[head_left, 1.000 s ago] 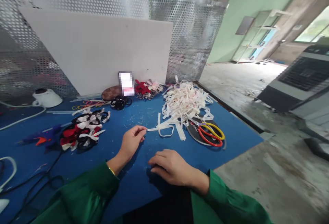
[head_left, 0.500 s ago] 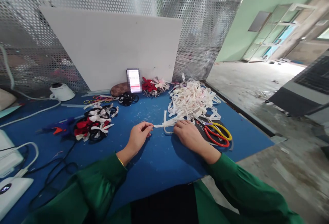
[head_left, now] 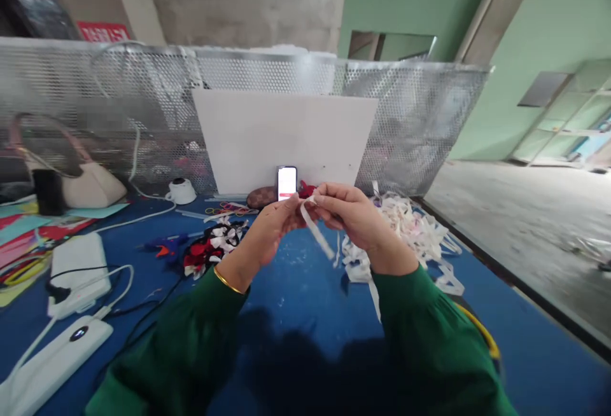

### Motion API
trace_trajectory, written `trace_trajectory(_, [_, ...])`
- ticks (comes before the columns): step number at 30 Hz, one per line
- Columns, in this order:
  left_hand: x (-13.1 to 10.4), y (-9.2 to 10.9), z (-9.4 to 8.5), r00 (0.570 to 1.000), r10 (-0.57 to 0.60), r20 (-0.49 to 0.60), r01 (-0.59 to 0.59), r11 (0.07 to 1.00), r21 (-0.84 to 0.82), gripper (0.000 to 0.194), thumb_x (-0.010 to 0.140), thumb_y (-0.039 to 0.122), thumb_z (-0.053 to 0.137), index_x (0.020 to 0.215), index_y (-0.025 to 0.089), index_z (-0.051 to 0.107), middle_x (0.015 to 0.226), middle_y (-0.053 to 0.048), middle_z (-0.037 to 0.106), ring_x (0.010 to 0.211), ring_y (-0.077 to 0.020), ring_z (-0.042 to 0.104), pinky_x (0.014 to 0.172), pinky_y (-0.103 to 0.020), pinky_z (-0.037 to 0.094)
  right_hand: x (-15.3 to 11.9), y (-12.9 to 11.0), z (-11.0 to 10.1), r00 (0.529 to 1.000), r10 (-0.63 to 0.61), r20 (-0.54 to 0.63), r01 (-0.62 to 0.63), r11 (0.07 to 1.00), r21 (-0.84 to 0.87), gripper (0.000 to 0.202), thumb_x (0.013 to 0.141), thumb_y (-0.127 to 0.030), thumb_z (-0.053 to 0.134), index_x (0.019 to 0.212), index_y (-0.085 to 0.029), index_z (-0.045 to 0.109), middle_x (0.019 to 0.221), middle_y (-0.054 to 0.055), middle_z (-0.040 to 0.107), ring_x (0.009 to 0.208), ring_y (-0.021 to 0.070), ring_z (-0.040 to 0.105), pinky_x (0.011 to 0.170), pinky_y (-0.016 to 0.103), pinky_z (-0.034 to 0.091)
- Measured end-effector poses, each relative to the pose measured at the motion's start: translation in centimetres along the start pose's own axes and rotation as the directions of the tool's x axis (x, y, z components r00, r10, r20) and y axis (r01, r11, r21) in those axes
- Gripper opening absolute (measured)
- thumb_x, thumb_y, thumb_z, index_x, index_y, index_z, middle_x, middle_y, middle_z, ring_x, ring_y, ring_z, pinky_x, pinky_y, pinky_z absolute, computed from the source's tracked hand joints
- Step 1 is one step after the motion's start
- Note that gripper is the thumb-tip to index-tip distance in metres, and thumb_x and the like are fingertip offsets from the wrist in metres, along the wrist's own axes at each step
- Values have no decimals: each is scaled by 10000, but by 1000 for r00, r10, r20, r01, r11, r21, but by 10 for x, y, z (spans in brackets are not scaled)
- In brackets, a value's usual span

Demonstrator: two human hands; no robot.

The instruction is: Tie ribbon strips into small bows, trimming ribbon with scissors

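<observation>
A white ribbon strip (head_left: 317,233) hangs down between my two raised hands, its upper end pinched by the fingers. My left hand (head_left: 273,224) is closed at the strip's top, thumb and fingers together. My right hand (head_left: 352,217) pinches the same strip from the other side, close to the left fingertips. Behind my right hand and forearm spreads a pile of white ribbon pieces (head_left: 405,219). Left of my left hand lies a heap of black, red and white bows (head_left: 210,247). The scissors are mostly hidden under my right sleeve; a yellow handle (head_left: 480,330) shows.
A lit phone (head_left: 287,182) leans on a white board (head_left: 286,136) at the back, beside a brown checked case (head_left: 261,197). On the left are a glue gun (head_left: 167,244), a white cup (head_left: 182,191), power banks (head_left: 62,352), cables and a handbag (head_left: 90,184).
Both hands have risen off the blue table and come together, lifting the ribbon strip. The camera view has tilted up and turned left.
</observation>
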State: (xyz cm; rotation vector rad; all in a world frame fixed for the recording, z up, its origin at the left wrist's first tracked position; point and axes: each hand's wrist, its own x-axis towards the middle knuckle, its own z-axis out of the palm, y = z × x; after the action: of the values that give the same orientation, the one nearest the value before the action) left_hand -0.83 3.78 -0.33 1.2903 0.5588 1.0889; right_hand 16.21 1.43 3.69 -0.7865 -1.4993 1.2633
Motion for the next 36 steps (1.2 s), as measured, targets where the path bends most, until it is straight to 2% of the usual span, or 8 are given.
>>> trace_trajectory(5, [4,6,-9,999,-16,-39,18,999,50,407,764,538,784,900,155,807,741,-63,695,744,-173,624,769,-294,496,15,19,-3,997,-16,-70,21,998,67,267,819,-438,710,749,-207,597,473,-100,424,392,54,247,429,252,144])
trace_trajectory(11, [8,-7,-13,982,-163,-93,164,987,-1,460,765,610,733,805,157,797,625,-28,580,602,-134,523,592,-260,423,17,31,-20,994,-34,-104,24,995,-95,279,855,-439,689,730,-201,615,524,-74,431,465,72,270,471,261,165])
trace_trajectory(18, [1,12,-12,993,-67,-94,78,990,119,232,722,418,819,747,188,792,612,-22,593,566,-123,490,548,-258,403,16,28,-32,975,-168,-148,126,958,-258,273,914,-363,637,696,-203,598,572,-55,441,510,86,328,509,267,258])
trace_trajectory(21, [-5,20,-10,994,-59,-90,73,984,160,203,746,380,815,762,179,788,639,-25,626,586,-120,526,567,-248,429,18,28,-35,960,-235,-152,148,888,-435,227,946,-360,582,796,-206,654,613,-31,521,551,111,440,550,275,351])
trace_trajectory(24, [-8,22,-6,986,-55,-158,68,995,77,184,765,343,817,757,167,766,631,-4,628,591,-94,533,573,-214,431,15,25,-33,928,-370,-44,248,702,-668,192,944,-330,581,1035,-211,701,947,62,699,851,193,632,767,348,484])
trace_trajectory(28, [-9,19,-3,978,-88,-190,77,995,-62,190,761,328,829,811,152,777,664,-7,655,593,-80,546,554,-192,426,9,23,-22,891,-416,180,419,605,-678,349,914,-249,610,1262,-241,624,1256,91,675,1182,254,614,998,431,478])
trace_trajectory(32, [-10,18,-2,982,-116,-149,104,991,-82,210,790,331,811,883,144,789,710,-27,684,613,-87,564,566,-199,449,10,31,-10,862,-485,147,425,534,-731,275,886,-157,614,1142,-235,678,1091,61,750,1057,240,674,938,417,501])
trace_trajectory(36, [-11,18,-1,986,-107,-132,96,992,-83,195,784,318,819,879,152,783,744,-28,704,604,-81,566,565,-198,457,15,39,-1,885,-465,25,358,645,-675,169,927,-171,578,996,-221,724,966,44,772,926,212,699,839,364,514])
